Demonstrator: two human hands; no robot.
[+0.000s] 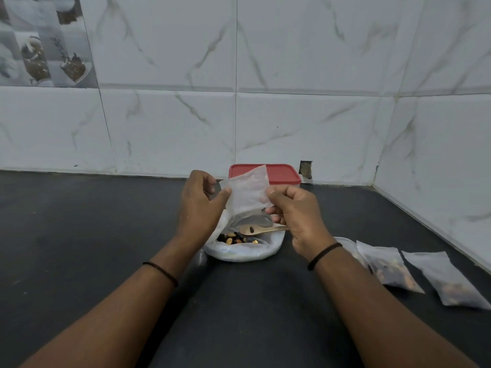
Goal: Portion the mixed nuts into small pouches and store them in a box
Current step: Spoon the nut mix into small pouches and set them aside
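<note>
Small pouch (245, 192): translucent, frosted white plastic, roughly square, flat and apparently empty, held up in the air above the open bag, in front of the box. Left hand (199, 202) pinched its left edge between thumb and fingers; right hand (297, 218) pinched its right edge the same way, fingers curled. Both grips closed on the pouch.

Open bag (240, 248) of mixed nuts (233, 239) sat on the dark countertop (79, 235) directly below the hands, whitish plastic with its mouth rolled back. Nuts showed as dark and tan-orange pieces. A wooden spoon (261, 230) lay across the bag's mouth, bowl to the left with one dark piece in it, handle running right, under the right hand.

Box (276, 174): clear body with a red lid on, standing against the tiled wall (292, 75) behind the pouch.

Two filled pouches lay flat on the countertop to the right: nearer pouch (388, 266) just beside the right wrist, outer pouch (449, 280) beyond it, brownish contents visible through the frosted film. A further piece of plastic peeked out from behind the right wrist, too hidden to identify.

No readable writing or brand on pouches, bag or box.
</note>
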